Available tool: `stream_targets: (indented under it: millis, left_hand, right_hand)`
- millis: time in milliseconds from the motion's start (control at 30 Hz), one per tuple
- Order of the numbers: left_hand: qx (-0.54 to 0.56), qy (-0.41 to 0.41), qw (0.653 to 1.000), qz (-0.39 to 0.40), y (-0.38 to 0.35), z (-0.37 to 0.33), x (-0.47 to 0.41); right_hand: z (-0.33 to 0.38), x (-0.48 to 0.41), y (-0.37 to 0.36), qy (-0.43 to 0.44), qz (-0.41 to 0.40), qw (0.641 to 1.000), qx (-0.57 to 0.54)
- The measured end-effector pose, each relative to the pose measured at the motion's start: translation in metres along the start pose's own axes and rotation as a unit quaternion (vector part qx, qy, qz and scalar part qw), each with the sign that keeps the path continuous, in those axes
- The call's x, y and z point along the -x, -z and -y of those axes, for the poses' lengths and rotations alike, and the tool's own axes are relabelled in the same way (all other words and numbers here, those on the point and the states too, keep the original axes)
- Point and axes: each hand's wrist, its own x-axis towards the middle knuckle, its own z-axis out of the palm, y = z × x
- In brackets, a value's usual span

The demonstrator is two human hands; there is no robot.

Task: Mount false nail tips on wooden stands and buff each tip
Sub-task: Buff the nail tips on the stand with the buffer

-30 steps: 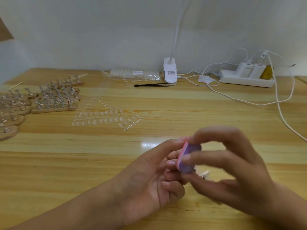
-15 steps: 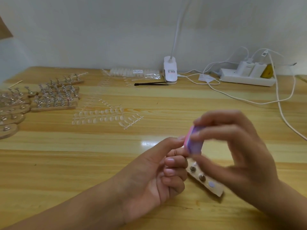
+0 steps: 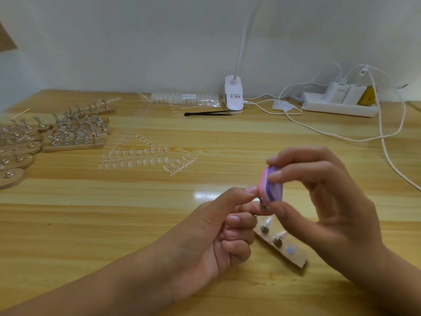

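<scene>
My right hand (image 3: pixel 328 201) pinches a small pink and purple buffer block (image 3: pixel 271 187) between thumb and fingers. Its pink face rests against a clear nail tip that my left hand (image 3: pixel 218 231) holds by a small metal peg (image 3: pixel 263 205) between thumb and forefinger. Under both hands lies a wooden stand strip (image 3: pixel 287 249) on the table, with two pegs carrying clear tips and one bare round magnet spot. The tip being buffed is mostly hidden by the block.
Strips of loose clear nail tips (image 3: pixel 145 159) lie mid-table. Several wooden stands with mounted tips (image 3: pixel 75 131) fill the far left. A bag of tips (image 3: pixel 184 99), black tweezers (image 3: pixel 209 113), a lamp clamp (image 3: pixel 233 95), and a power strip (image 3: pixel 339 103) with trailing cables sit at the back.
My right hand has lifted with the buffer block, moving up and slightly right, which uncovered the wooden stand strip on the table. My left hand keeps its pinch in about the same spot.
</scene>
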Motion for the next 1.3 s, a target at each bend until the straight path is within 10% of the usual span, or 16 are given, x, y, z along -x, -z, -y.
stream_targets:
  millis: [1300]
  left_hand:
    - [-0.135,-0.073,0.988,0.007,-0.0039,-0.0030,-0.0011]
  right_hand:
    - [-0.0008,0.0014,0.0039,-0.033,0.004,0.997,-0.071]
